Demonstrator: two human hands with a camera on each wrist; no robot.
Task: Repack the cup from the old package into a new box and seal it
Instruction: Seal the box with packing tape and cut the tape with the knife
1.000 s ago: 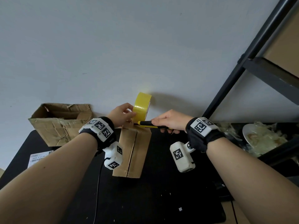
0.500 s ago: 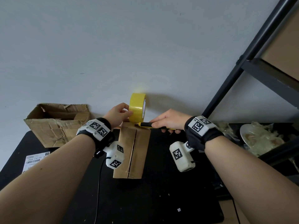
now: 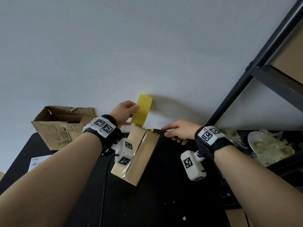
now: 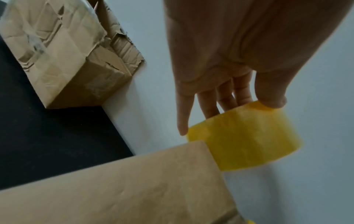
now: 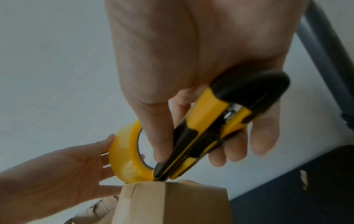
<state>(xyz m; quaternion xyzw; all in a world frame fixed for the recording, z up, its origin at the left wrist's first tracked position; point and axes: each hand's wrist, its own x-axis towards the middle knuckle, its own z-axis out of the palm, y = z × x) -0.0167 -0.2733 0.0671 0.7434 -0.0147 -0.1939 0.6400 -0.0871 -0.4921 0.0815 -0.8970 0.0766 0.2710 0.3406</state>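
Observation:
A closed brown cardboard box [image 3: 141, 154] lies on the black table [image 3: 164, 202], a shiny strip of clear tape running along its middle seam. My left hand [image 3: 124, 112] grips a yellow tape roll [image 3: 141, 112] just above the box's far end [image 4: 134, 181]. My right hand [image 3: 178, 132] holds a yellow and black utility knife [image 3: 159, 131], its tip at the box's far edge under the roll [image 5: 124, 154]. In the right wrist view the knife [image 5: 206, 136] points down at the box top [image 5: 172, 201]. The cup is hidden.
A torn, open old cardboard box [image 3: 60, 123] stands at the back left against the wall. A paper label [image 3: 36, 163] lies at the table's left edge. A black metal shelf frame [image 3: 255, 71] rises on the right, with plastic wrap and a white plate [image 3: 265, 145] beneath it.
The box has swung so that its near end points right. My left hand has lifted and turned the tape roll. The knife tip stays at the box's far edge.

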